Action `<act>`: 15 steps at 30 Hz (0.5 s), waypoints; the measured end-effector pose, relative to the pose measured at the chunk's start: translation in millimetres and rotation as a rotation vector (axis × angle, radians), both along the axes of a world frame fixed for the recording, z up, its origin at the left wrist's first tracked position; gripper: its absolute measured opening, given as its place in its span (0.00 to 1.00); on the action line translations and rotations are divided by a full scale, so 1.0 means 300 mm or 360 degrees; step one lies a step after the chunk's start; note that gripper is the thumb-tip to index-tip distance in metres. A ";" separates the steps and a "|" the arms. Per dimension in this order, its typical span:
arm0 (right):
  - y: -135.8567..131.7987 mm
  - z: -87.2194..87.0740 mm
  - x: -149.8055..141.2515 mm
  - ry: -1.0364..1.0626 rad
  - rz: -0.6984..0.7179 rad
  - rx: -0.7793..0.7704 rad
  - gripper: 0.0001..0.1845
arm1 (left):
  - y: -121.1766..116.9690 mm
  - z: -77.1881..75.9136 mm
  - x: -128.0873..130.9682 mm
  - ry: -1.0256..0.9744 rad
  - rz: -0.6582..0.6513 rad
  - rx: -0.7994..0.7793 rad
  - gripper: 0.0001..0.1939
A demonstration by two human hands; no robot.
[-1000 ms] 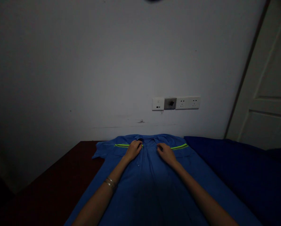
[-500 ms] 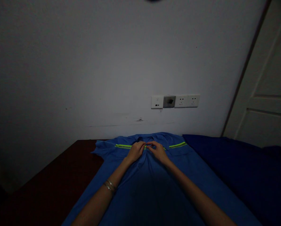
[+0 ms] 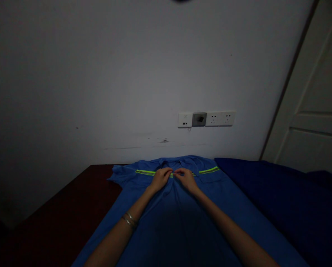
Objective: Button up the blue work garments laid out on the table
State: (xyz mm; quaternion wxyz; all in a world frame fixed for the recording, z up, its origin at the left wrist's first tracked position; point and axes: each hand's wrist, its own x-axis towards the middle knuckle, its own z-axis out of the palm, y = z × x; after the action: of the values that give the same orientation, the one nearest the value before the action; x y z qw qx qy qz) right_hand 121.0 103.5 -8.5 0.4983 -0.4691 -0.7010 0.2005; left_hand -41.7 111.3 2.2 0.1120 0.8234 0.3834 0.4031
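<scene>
A blue short-sleeved shirt (image 3: 160, 218) with a yellow-green and grey stripe across the chest lies spread out, collar toward the wall. Both hands meet at its front opening, just below the collar. My left hand (image 3: 160, 178) pinches the cloth there, fingertips pressed together. Facing it, my right hand (image 3: 186, 178) also pinches the shirt's front edge, its fingertips almost touching the left ones. Whether a button sits between the fingers is too small to make out. The cloth is gathered into folds below the hands.
A dark red tabletop (image 3: 79, 204) shows at the left. Dark blue cloth (image 3: 268, 196) lies along the right side. Behind is a pale wall with a row of sockets (image 3: 220, 118) and a stained grey plate (image 3: 199, 119). A white panelled door (image 3: 316, 122) stands at the right.
The fingertips of my right hand have drawn in slightly and bent closer to the cloth. My left hand keeps almost the same place. The view has shifted very slightly.
</scene>
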 end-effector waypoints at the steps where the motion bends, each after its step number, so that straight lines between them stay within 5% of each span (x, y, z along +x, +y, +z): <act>1: 0.000 -0.002 0.002 -0.0018 -0.0009 0.0004 0.11 | 0.003 0.000 0.001 -0.0047 -0.0006 -0.0051 0.11; 10: -0.013 -0.013 -0.006 -0.0219 -0.0074 -0.0015 0.11 | 0.061 -0.017 -0.016 -0.0042 -0.0024 -0.0293 0.09; 15: 0.001 0.026 0.072 -0.0496 -0.0134 -0.0069 0.12 | 0.047 -0.007 -0.005 -0.0061 0.0041 -0.0302 0.09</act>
State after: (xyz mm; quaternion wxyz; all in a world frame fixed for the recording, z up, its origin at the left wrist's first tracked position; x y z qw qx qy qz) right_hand 142.7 103.8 -0.8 0.3812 -0.5342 -0.7451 0.1193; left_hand -43.3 125.4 0.0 0.1917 0.7962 0.4284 0.3819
